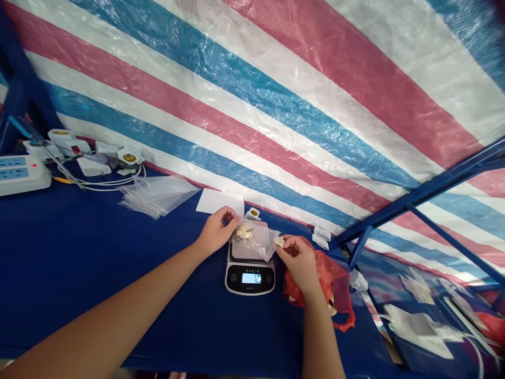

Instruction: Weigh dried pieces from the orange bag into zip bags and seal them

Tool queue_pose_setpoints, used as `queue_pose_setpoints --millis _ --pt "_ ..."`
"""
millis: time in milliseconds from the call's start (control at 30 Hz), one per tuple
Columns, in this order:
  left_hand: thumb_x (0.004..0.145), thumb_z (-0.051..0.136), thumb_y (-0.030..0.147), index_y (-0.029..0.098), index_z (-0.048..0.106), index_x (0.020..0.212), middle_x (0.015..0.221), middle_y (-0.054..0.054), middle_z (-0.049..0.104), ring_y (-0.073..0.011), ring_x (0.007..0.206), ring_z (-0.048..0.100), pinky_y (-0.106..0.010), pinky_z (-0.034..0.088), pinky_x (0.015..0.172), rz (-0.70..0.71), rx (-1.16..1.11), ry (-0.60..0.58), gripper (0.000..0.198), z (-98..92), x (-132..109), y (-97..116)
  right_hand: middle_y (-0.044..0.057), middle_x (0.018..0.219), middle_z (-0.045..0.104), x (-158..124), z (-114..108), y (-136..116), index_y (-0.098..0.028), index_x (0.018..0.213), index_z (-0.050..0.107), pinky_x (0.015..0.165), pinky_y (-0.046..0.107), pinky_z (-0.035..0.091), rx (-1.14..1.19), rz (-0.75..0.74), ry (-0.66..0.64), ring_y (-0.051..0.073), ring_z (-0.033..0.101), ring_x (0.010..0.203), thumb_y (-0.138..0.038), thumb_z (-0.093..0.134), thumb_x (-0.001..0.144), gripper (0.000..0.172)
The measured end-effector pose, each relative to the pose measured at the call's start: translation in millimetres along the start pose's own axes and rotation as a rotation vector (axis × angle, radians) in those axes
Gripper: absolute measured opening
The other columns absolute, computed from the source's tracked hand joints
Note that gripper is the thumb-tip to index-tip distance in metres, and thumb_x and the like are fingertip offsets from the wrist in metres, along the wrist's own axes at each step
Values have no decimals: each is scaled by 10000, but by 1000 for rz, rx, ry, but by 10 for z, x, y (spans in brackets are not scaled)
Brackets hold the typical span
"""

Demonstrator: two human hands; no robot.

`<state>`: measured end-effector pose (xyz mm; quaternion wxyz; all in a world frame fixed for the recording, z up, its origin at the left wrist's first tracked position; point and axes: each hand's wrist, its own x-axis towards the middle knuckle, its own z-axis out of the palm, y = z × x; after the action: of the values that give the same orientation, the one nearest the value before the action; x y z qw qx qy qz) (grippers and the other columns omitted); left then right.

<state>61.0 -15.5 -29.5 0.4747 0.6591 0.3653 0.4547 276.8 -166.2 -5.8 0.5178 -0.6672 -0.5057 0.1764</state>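
Note:
A small digital scale (249, 288) stands on the blue table, its lit display reading what looks like 72, perhaps with a decimal point. On its pan lies a clear plastic bag (258, 247) with pale yellowish pieces (244, 230) inside. My left hand (216, 230) pinches the left end of this bag. Between the fingertips of my right hand (296, 258) is a small cream-coloured piece (280, 241), held beside the bag's right end. Under and beside my right hand sits a red plastic bag (329, 273) with some pale pieces showing in it.
Left of the scale lie a stack of clear plastic bags (158, 195) and a white paper (221, 201). Farther left are lamp sockets with cables (130, 156), a screwdriver (27, 130) and a power strip (23, 173). Striped sheeting (236, 105) hangs behind; a blue metal frame (418, 192) rises right.

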Motion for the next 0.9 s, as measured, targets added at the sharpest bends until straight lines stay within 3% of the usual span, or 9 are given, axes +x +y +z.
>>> queue_pose_setpoints --millis 100,300,367,500,633,900 --pt "852 654 517 242 599 798 752 2 650 -156 651 558 -302 429 611 16 53 -25 286 32 3 17 108 1102 715 -35 -12 -31 -208 770 594 845 351 548 -14 -44 -19 220 691 943 -374 792 794 259" --pt "868 642 512 240 605 804 804 -9 675 -160 685 573 -313 432 626 33 82 -24 282 33 8 64 66 1006 705 -115 -249 -87 -219 772 566 832 334 533 -61 -24 36 202 666 895 -389 793 820 288" --pt "863 644 513 243 606 805 814 -12 681 -164 692 576 -316 431 623 31 81 -20 279 25 7 69 54 988 696 -134 -274 -115 -225 764 554 856 342 525 -80 -52 -2 204 660 910 -361 782 835 275" --pt "858 656 516 248 611 818 838 -16 682 -175 725 584 -324 441 651 59 81 -31 274 36 8 41 73 1074 693 -146 -181 -174 -224 742 564 897 353 512 -121 -121 -134 220 664 1000 -294 769 843 239" --pt "852 664 495 242 594 808 845 -16 662 -175 761 575 -329 456 716 106 85 -14 266 74 13 12 75 1055 681 -145 -116 -193 -221 753 582 862 339 528 -95 -144 -87 210 670 964 -298 780 833 227" --pt "798 703 456 238 601 805 864 -24 658 -188 815 561 -344 442 768 115 116 -14 241 103 -9 51 72 1040 735 -156 65 -146 -208 870 725 797 338 577 99 22 -167 204 704 875 -395 841 788 235"
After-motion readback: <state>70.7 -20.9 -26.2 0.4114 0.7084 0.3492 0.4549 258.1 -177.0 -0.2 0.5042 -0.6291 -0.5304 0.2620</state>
